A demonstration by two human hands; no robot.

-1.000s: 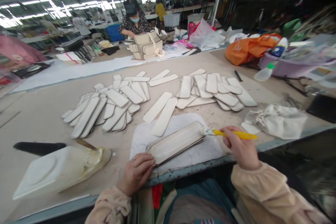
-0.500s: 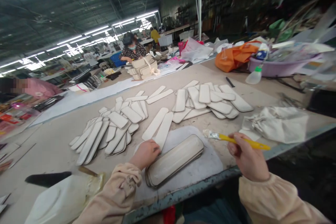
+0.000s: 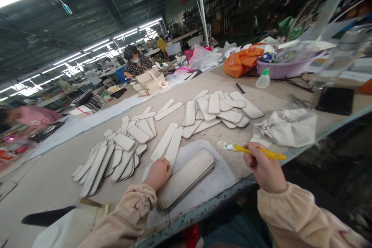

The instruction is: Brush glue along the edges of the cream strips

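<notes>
My right hand (image 3: 266, 168) grips the yellow handle of a paintbrush (image 3: 257, 150), its whitish bristles pointing left above the table. A neat stack of long, round-ended pale panels (image 3: 187, 178) lies on a white sheet (image 3: 222, 174) at the near edge. Against this stack's left side is my left hand (image 3: 158, 173), with fingers curled closed; whatever they pinch is hidden. Just beyond those fingers lie two loose pale panels (image 3: 165, 141). A heap of similar panels (image 3: 116, 155) spreads to the left, and another heap (image 3: 217, 110) lies farther back.
At lower left stand a whitish plastic container (image 3: 66, 226) and a dark blade-shaped piece (image 3: 48, 216). Crumpled white material (image 3: 286, 126), a purple basin (image 3: 286, 66), an orange bag (image 3: 242, 62) and a small bottle (image 3: 263, 80) occupy the right. A masked person (image 3: 136, 64) works across the table.
The view has turned somewhat right, so the table's things appear shifted left. My left fingers are curled more tightly beside the stack. The brush stays in my right hand, held much the same way.
</notes>
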